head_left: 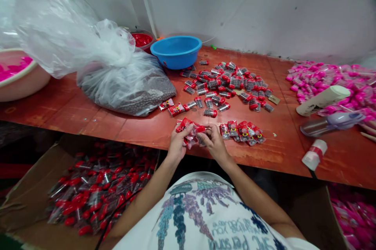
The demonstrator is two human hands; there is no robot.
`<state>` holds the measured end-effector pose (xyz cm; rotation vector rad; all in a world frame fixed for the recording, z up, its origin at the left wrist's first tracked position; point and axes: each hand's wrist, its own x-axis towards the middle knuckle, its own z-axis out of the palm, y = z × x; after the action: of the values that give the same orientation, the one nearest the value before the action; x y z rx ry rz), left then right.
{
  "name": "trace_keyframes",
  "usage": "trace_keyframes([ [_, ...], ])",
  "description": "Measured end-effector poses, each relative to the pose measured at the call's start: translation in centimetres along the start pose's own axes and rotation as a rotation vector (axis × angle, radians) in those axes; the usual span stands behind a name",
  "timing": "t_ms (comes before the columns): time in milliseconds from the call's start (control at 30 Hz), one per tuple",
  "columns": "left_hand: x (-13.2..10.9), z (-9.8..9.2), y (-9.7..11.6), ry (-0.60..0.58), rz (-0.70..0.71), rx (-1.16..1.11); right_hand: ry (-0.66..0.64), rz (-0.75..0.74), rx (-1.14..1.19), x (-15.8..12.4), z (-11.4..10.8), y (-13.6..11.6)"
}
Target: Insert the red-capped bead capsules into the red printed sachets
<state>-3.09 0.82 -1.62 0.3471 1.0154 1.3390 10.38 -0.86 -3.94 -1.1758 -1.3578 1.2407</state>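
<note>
Near the table's front edge, my left hand point(177, 143) is closed around a bunch of red printed packets point(185, 123). Close beside it, my right hand point(216, 144) pinches a small clear container with a red cap point(200, 129), its cap touching the packets. Fingers partly cover both. To the right lies an overlapping row of red-labelled packets point(243, 131) with dark contents. Beyond my hands spreads a pile of red-capped containers point(214, 83) filled with dark beads. Two flat red packets point(176, 109) lie by the bag's edge.
A tied clear plastic bag of dark beads point(129, 93) stands left, near a blue basin point(176, 52). At right are pink-capped pieces point(326, 78), a pale flask point(323, 100), a bottle point(330, 123) and a roll point(315, 154). Below left, a cardboard box point(32, 199) holds red-capped containers.
</note>
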Motion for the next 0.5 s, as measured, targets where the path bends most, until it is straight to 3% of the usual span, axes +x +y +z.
trace_keyframes([
  [300,-0.5,-0.3,0.2,-0.056,0.053,0.116,-0.014,0.044,0.065,-0.6,0.2,-0.7],
  [500,-0.8,-0.2,0.5,-0.084,0.053,0.128,0.038,-0.014,0.002,-0.6,0.1,-1.2],
])
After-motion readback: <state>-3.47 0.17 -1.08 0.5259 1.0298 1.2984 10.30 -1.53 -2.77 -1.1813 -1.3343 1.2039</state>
